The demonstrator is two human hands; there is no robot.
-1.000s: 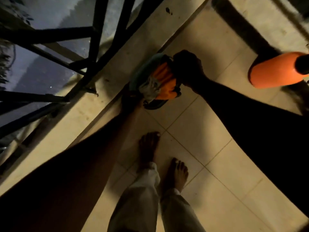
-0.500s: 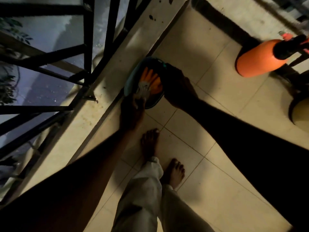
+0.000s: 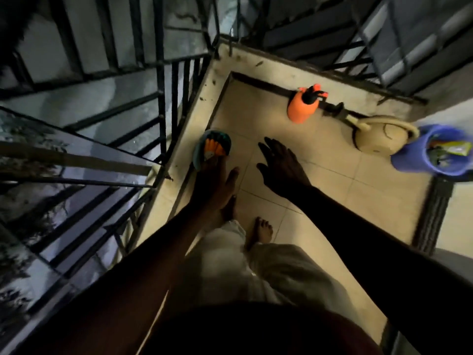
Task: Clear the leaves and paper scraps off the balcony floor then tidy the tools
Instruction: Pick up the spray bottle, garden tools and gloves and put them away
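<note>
One risk I logged: the teal pan (image 3: 223,139) sat on the floor at the ledge (image 3: 202,111) under the railing (image 3: 176,98), so a nudge might spill its orange-and-white contents (image 3: 213,151) through the bars. My left hand (image 3: 213,183) lay at its near rim, grip indiscernible in shadow; my right hand (image 3: 280,166) hung spread, holding nothing.

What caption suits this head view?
Left hand by the teal dish, right hand open over tiles; orange sprayer, watering can, blue bucket beyond.

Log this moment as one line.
left hand: at near edge of teal dish, grip unclear | right hand: open, fingers spread over floor | blue bucket: holds scraps
</note>
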